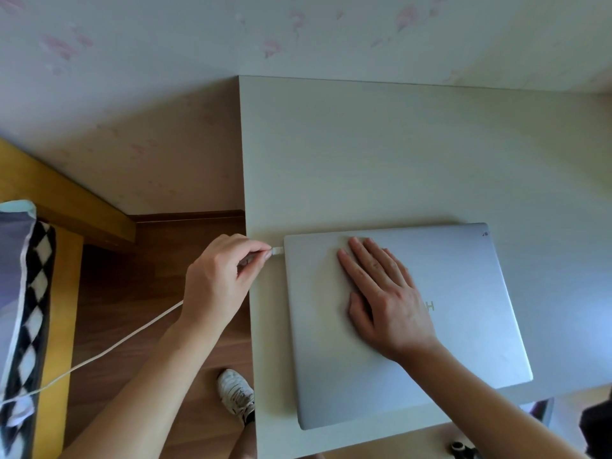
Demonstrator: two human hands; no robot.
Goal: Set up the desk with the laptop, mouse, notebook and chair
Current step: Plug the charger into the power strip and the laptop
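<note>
Your laptop (407, 323) lies closed and flat on the pale tabletop (381, 154), near its front-left corner, with the lid's left edge running just beside the tabletop's left edge and its front corner close to the front edge. Your right hand (384, 296) rests palm-down on the lid, fingers (359, 260) straight and close together, pressing on the left half of the lid.

Your left hand (218, 276) sits just off the tabletop's left edge, its thumb and fingertips pinched on a white plug (276, 250) that meets the laptop's left side near the rear corner. From under that hand a white cable (109, 351) runs down and away to the left over the wooden floor (132, 293). A white sneaker (236, 395) stands on the floor just beside the tabletop's left edge. A black-and-white patterned cushion (29, 313) lies on a yellow wooden frame (63, 313) at far left.
</note>
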